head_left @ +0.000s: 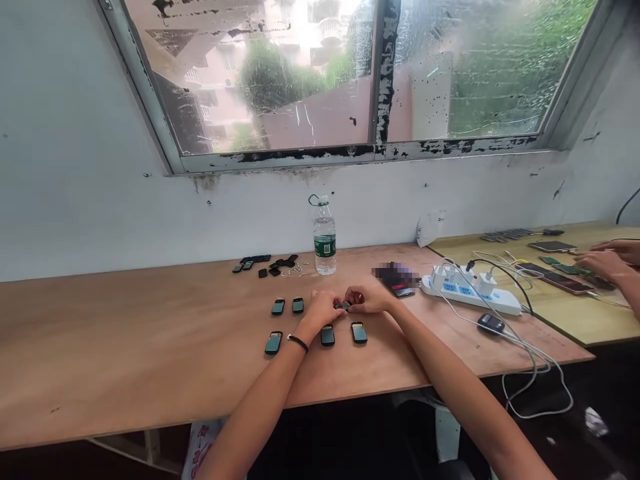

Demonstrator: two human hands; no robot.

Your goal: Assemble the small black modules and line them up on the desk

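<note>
Worktop of reddish-brown wood (pixel 125 360) spreads before us, and near its middle we have one small dark device with a greenish glint (pixel 342 306) caught between our two hands. Our left grip (pixel 320 311), with a thin black band (pixel 298 343) at the wrist, pinches it from the left; our right grip (pixel 369 299) has thumb and fingers curled onto it from the right. It lies at the fingertips of both, in the narrow gap where they meet, and they cover most of it, so we cannot tell which way it faces or whether it touches the wood. Just on our side of the left grip lies a black rounded device with a grey-green screen (pixel 327 335); a second black device (pixel 359 333) lies to its right, nearer us than the right grip. Left of our left grip we see a third black device (pixel 298 305), a fourth black device (pixel 278 307) beside that, and a fifth black device (pixel 273 343) closer to us. Beyond our hands stands a clear plastic bottle with a green label (pixel 325 247), and to our right lies a white power strip with plugs (pixel 500 303).
</note>
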